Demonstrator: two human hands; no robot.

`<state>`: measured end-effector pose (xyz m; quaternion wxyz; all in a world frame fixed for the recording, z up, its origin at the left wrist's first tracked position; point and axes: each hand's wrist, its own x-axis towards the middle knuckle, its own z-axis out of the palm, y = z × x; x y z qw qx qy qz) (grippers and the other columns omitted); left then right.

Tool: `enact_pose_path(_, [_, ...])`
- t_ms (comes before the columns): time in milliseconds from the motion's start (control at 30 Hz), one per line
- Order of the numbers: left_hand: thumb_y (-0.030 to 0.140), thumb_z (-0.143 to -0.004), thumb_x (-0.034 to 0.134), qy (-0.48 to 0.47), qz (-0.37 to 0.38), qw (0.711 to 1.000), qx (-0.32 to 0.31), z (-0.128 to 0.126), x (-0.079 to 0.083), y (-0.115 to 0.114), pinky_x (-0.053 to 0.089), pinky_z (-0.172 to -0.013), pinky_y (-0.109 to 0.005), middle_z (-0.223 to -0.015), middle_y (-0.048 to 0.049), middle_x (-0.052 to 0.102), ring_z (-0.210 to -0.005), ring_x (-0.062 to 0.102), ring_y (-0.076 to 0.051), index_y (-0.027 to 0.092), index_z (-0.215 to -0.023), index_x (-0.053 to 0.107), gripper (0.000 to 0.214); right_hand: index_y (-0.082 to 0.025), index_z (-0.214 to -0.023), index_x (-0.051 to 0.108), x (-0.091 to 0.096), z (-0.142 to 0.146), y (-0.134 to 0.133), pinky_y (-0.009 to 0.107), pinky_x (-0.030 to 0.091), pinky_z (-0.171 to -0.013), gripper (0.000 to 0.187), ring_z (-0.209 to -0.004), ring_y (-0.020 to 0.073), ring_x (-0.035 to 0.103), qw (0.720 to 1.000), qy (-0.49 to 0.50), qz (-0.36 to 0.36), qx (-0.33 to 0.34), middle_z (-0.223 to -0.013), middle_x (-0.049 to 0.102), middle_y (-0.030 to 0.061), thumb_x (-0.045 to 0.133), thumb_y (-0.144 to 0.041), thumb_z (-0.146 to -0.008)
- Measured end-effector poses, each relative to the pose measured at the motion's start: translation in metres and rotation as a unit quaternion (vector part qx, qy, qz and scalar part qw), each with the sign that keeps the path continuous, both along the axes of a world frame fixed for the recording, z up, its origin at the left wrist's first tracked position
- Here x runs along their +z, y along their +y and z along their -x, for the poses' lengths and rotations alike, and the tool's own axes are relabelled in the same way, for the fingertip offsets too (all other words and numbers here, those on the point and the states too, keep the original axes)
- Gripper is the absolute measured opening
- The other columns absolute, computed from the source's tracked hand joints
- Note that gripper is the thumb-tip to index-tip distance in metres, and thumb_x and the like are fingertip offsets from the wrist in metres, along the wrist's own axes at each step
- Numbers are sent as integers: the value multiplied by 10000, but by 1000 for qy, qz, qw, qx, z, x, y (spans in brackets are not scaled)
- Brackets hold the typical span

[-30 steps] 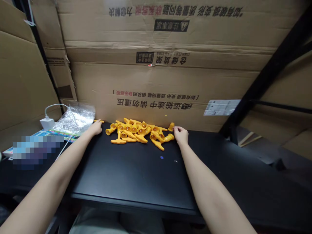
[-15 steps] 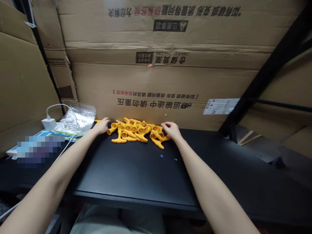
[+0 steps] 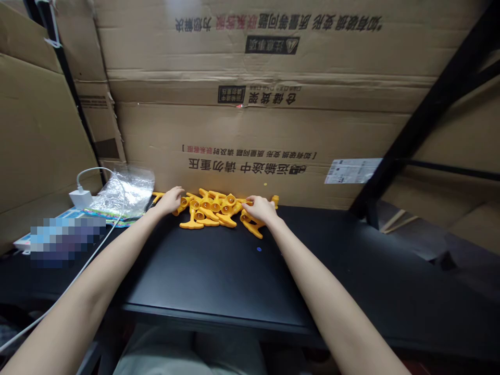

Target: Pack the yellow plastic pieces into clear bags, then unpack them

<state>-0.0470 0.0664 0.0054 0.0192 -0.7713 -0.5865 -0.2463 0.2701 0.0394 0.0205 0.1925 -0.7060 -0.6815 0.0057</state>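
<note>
A pile of yellow plastic T-shaped handles (image 3: 211, 205) with hollow, cup-like ends lies at the back of the black tabletop (image 3: 211, 271), against the cardboard. At the pile's left end is my left hand (image 3: 171, 200), its fingers apart and reaching over the nearest handles. My right hand (image 3: 261, 209) bends over the right end, thumb and fingers parted above the pieces there. Some handles under both hands are partly hidden. One handle (image 3: 252, 229) sticks out toward me below my right hand, and another yellow piece (image 3: 275, 200) shows behind it.
Clear plastic wrap (image 3: 127, 190), a white charger (image 3: 80, 198) with its cable, and a blurred flat package (image 3: 68, 239) lie on the left. A printed cardboard panel (image 3: 250, 125) stands behind. A blue dot (image 3: 259, 249) marks the tabletop; a black metal post (image 3: 425, 120) slants on the right.
Both hands have moved inward, the left one rightward and the right one leftward over the pile's end. A yellow piece at the far right has come into view. Most of the pile looks unmoved.
</note>
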Motion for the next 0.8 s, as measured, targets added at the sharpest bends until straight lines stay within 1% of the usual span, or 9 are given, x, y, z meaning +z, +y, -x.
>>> enact_pose_path(100, [108, -857, 309, -23, -37, 999, -24, -9, 6, -4, 320, -1116, -311, -1343, -98, 533, -1269, 465, -175, 99, -1186, 581, 427, -162, -994, 712, 3, 3, 0, 420, 433, -870, 346, -1022, 320, 627, 999, 28, -5, -40, -1019, 706, 153, 572, -361, -749])
enact_pose_path(200, [111, -847, 336, -41, -76, 995, -52, -18, 14, -9, 343, -1104, -331, -1317, -83, 552, -1254, 476, -170, 129, -1186, 571, 413, -142, -898, 726, 9, -4, 3, 361, 471, -789, 319, -943, 307, 649, 990, 120, -31, -61, -894, 718, 161, 599, -365, -709])
enact_pose_path(333, [119, -843, 377, -52, -113, 986, -115, -38, 32, -22, 337, -1109, -369, -1334, -73, 533, -1272, 452, -174, 173, -1256, 516, 439, -145, -911, 703, 26, -17, 4, 334, 481, -792, 324, -898, 263, 642, 962, 226, -143, -51, -906, 707, 130, 617, -348, -673])
enact_pose_path(433, [181, -865, 425, -57, -138, 977, -151, -56, 46, -37, 306, -1118, -396, -1449, -92, 403, -1345, 359, -194, 200, -1380, 382, 518, -158, -973, 668, 41, -14, -4, 335, 486, -801, 350, -866, 221, 623, 936, 253, -239, 42, -1004, 675, 101, 613, -296, -656])
enact_pose_path(500, [225, -867, 469, -63, -149, 976, -143, -68, 53, -45, 320, -1098, -425, -1498, -107, 319, -1367, 322, -231, 228, -1424, 313, 579, -174, -977, 652, 49, -5, -14, 333, 495, -784, 332, -833, 195, 612, 916, 257, -271, 145, -1026, 648, 79, 597, -271, -664])
enact_pose_path(567, [238, -863, 493, -61, -151, 979, -127, -77, 57, -51, 363, -1059, -430, -1501, -111, 312, -1339, 368, -253, 252, -1428, 310, 595, -187, -959, 638, 55, 7, -24, 337, 495, -794, 296, -848, 189, 605, 893, 250, -281, 247, -1008, 627, 62, 587, -245, -673])
enact_pose_path(633, [229, -870, 482, -58, -142, 983, -105, -80, 59, -55, 414, -1006, -401, -1438, -101, 414, -1256, 471, -244, 261, -1405, 356, 551, -198, -944, 621, 58, 19, -32, 341, 491, -819, 274, -882, 188, 600, 872, 246, -275, 321, -998, 608, 53, 574, -208, -674])
enact_pose_path(700, [234, -887, 456, -56, -127, 988, -73, -79, 59, -58, 457, -940, -363, -1288, -84, 564, -1120, 575, -222, 254, -1355, 432, 469, -198, -939, 603, 58, 26, -37, 339, 489, -833, 273, -907, 187, 595, 861, 241, -258, 365, -1002, 597, 52, 556, -177, -671])
enact_pose_path(800, [281, -895, 458, -43, -113, 992, -26, -75, 59, -65, 480, -866, -326, -1091, -60, 667, -954, 641, -204, 252, -1261, 528, 374, -187, -937, 587, 56, 30, -39, 347, 475, -852, 273, -927, 194, 588, 873, 207, -240, 372, -989, 606, 59, 531, -151, -671])
